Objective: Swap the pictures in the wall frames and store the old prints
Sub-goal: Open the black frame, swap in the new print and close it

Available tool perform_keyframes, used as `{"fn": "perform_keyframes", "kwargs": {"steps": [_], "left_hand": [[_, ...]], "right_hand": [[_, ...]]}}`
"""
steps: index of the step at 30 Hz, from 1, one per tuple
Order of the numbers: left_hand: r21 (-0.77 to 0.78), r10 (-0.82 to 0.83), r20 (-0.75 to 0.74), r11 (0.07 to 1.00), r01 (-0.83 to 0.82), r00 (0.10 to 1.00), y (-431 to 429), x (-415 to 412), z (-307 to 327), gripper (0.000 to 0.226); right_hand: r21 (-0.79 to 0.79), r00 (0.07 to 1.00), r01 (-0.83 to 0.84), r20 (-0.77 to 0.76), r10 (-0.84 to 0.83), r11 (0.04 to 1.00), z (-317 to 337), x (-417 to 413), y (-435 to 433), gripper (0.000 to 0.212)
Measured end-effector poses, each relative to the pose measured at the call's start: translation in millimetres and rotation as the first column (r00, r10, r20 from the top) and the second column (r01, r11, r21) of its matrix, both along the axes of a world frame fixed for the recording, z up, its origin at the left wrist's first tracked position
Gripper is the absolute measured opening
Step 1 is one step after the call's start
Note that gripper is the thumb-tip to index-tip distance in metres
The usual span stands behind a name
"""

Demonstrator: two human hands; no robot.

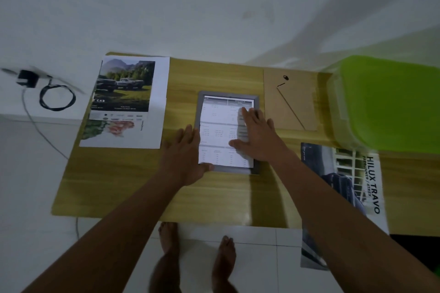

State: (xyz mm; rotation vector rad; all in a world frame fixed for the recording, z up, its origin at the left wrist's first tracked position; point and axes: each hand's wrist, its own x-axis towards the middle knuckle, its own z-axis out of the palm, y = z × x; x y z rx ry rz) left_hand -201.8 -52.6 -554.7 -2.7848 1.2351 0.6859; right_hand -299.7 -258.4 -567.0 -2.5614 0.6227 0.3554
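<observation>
nearest us a hilux brochure overhangs the tabletop edge; then our left hand lies flat along the left side of the grey frame, fingers straight and gripping nothing, thumb at the lower corner of the printed sheet, seemingly to stop the frame sliding. our right hand presses the sheet with fingers spread flat, likely seating it in the frame, though in this dim view we cannot tell if it sits fully inside. beyond, the backing board waits just right of the frame for refitting, a truck print lies left, and the green box, probably for old prints, stands far right.
</observation>
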Motion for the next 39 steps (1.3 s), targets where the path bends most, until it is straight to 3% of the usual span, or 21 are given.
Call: {"fn": "perform_keyframes", "kwargs": {"steps": [6, 10, 13, 22, 27, 32, 35, 39], "left_hand": [[0.027, -0.046, 0.010, 0.999, 0.046, 0.999, 2.6, -0.5, -3.3, 0.107], [0.019, -0.035, 0.018, 0.999, 0.035, 0.999, 3.0, -4.1, -6.7, 0.105], [0.006, -0.032, -0.012, 0.999, 0.032, 0.999, 2.4, -2.4, -10.0, 0.106], [-0.031, 0.004, -0.086, 1.000, -0.006, 0.996, 4.9, -6.2, -7.4, 0.105], [-0.085, 0.079, -0.128, 0.992, -0.090, 0.989, 1.2, -7.7, -5.8, 0.098], [-0.156, 0.139, -0.155, 0.974, -0.164, 0.978, -4.9, -7.8, -3.5, 0.085], [-0.272, 0.227, -0.295, 0.912, -0.309, 0.928, -10.7, -8.4, -1.6, 0.076], [-0.485, 0.253, -0.432, 0.745, -0.459, 0.866, -20.3, -4.8, 14.2, 0.057]], "right_hand": [[0.093, 0.994, 0.094, 0.054, -0.100, 0.991, -1.2, 1.6, 5.2, 0.100], [-0.093, 0.998, 0.055, -0.007, -0.056, 0.994, -3.6, 1.6, 8.5, 0.103], [-0.098, 0.997, 0.078, -0.011, -0.079, 0.992, -0.2, 2.3, 14.9, 0.098], [0.157, 0.943, 0.270, 0.155, -0.293, 0.950, 6.7, 8.3, 35.9, 0.083], [0.409, 0.819, 0.358, 0.295, -0.493, 0.839, 17.6, 6.0, 46.6, 0.076], [0.516, 0.740, 0.396, 0.311, -0.597, 0.760, 27.2, 9.1, 44.3, 0.061], [0.627, 0.697, 0.402, 0.264, -0.667, 0.667, 35.2, 7.1, 41.4, 0.062], [0.695, 0.664, 0.384, 0.249, -0.705, 0.608, 49.7, 0.6, 35.3, 0.062]]}}
